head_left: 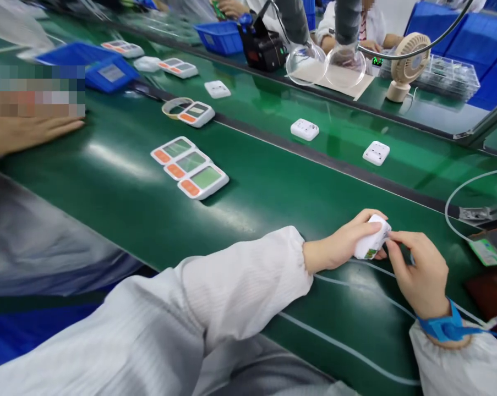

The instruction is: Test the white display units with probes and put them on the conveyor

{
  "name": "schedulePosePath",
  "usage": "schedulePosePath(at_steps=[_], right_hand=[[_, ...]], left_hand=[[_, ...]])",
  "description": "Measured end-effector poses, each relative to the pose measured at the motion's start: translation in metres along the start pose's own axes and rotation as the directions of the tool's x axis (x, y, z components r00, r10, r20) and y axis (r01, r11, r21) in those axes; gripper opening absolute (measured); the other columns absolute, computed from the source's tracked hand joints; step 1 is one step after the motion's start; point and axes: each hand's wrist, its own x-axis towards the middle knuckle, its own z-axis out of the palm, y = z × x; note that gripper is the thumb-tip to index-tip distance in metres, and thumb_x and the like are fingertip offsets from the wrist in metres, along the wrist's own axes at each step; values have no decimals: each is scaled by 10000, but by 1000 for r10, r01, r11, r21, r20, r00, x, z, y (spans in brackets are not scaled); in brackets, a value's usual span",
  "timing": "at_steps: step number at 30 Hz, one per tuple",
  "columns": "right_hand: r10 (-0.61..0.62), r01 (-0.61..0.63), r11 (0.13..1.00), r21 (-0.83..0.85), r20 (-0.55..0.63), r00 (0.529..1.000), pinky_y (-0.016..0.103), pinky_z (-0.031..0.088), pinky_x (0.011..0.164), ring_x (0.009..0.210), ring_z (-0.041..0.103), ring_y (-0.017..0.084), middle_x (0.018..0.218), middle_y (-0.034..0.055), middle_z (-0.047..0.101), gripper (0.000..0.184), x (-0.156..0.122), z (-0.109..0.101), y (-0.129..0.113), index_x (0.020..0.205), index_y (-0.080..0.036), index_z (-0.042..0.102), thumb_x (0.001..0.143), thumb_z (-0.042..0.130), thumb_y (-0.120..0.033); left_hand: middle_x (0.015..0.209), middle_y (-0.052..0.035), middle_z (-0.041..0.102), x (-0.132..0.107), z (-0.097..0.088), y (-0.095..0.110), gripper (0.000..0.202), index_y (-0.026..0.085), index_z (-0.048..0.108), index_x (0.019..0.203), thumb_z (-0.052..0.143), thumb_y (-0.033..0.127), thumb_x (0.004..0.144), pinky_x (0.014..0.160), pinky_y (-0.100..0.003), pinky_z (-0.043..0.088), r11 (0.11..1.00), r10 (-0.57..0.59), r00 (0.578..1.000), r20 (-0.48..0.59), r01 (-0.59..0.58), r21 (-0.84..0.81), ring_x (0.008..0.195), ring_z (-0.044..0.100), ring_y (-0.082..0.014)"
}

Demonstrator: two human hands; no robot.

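Observation:
My left hand (339,247) is closed around a small white plastic device (371,240), fingers behind it and thumb on its near side. A bit of green shows at the device's lower end. Thumb and forefinger of my right hand (422,269) are pinched together at the right edge of the device; whatever lies between them is too small to make out. Around the right wrist is a blue strap (446,325) with a cord. Three white devices with grey-green screens and orange panels, the nearest a timer-like unit (202,181), lie to the left on the green work surface (281,192).
Loose white housings, one a square case (376,153), lie along the green belt (339,132) beyond a dark rail. A blue bin (103,69) stands far left near a co-worker's hand (33,129). Thin pale tubing (347,352) crosses below my hands. A small fan (409,63) stands behind.

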Motion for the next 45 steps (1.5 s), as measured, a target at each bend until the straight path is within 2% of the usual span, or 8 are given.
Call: schedulePosePath(at_steps=[5, 11, 15, 24, 31, 45], right_hand=[[-41, 37, 998, 43, 99, 994, 298, 488, 732, 792, 640, 176, 869, 8, 691, 84, 0, -3, -2, 972, -206, 630, 1045, 596, -231], [98, -88, 985, 147, -63, 993, 298, 529, 716, 794, 670, 184, 889, 22, 694, 100, -4, -2, -6, 925, -228, 606, 1024, 616, -244], [97, -96, 989, 115, -1, 995, 320, 529, 689, 743, 652, 189, 870, 35, 691, 102, -2, -1, -8, 956, -224, 653, 1030, 591, -257], [59, -59, 990, 126, 0, 998, 316, 499, 705, 764, 628, 181, 871, 15, 690, 34, 1, -2, -9, 983, -220, 652, 1002, 639, -194], [81, -78, 993, 93, -27, 996, 311, 489, 692, 752, 621, 178, 836, 12, 678, 76, 2, -2, -13, 920, -215, 631, 995, 629, -209], [106, -109, 984, 140, 32, 994, 302, 477, 692, 748, 619, 174, 830, 6, 668, 101, 0, 0, -13, 902, -215, 627, 1001, 612, -221]], left_hand=[[911, -29, 622, 3, 4, 2, 558, 191, 532, 1106, 775, 545, 750, 615, -245, 498, 1000, 10, 999, -48, -11, -21, 671, 605, -120], [947, -45, 636, 3, 0, 0, 529, 199, 540, 1152, 715, 566, 814, 665, -297, 524, 1000, -29, 999, -19, 29, 6, 680, 644, -145], [889, -35, 630, 5, -1, -2, 538, 189, 551, 1141, 716, 580, 810, 639, -284, 515, 999, -17, 1000, -9, 18, 31, 670, 633, -142], [848, -15, 611, 5, 2, 2, 627, 178, 549, 1101, 772, 629, 727, 617, -266, 477, 999, -5, 1000, 13, 4, 41, 639, 604, -129], [860, -25, 612, 3, 3, 1, 579, 177, 560, 1104, 747, 605, 762, 638, -267, 465, 998, 9, 1000, 4, -9, 68, 683, 601, -135], [827, -23, 601, 3, 4, 4, 532, 161, 586, 1105, 700, 582, 801, 598, -246, 422, 989, 31, 1000, 2, -31, 142, 656, 571, -121]])
